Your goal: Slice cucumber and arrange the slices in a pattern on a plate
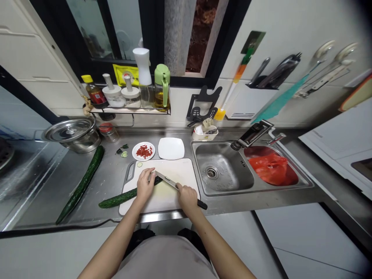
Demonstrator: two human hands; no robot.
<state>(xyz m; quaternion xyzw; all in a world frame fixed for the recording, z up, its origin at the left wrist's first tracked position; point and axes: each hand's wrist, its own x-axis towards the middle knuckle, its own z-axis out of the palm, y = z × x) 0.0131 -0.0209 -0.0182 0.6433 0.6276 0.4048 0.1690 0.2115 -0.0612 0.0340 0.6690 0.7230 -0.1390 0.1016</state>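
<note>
My left hand is closed over a cucumber that lies slantwise across the white cutting board. In my right hand is a kitchen knife, its black handle end poking out below my fist. The blade reaches up and left, its tip close to my left fingers, over the cucumber's dark right end. Whether the edge touches the cucumber I cannot tell. One thin cucumber slice rests at the board's upper left. Another whole cucumber lies on the counter to the left.
Behind the board stand a plate of small red berries and a square white plate. Cucumber scraps lie beside them. On the right, a sink holds a red plastic bag. A lidded steel pot stands at back left.
</note>
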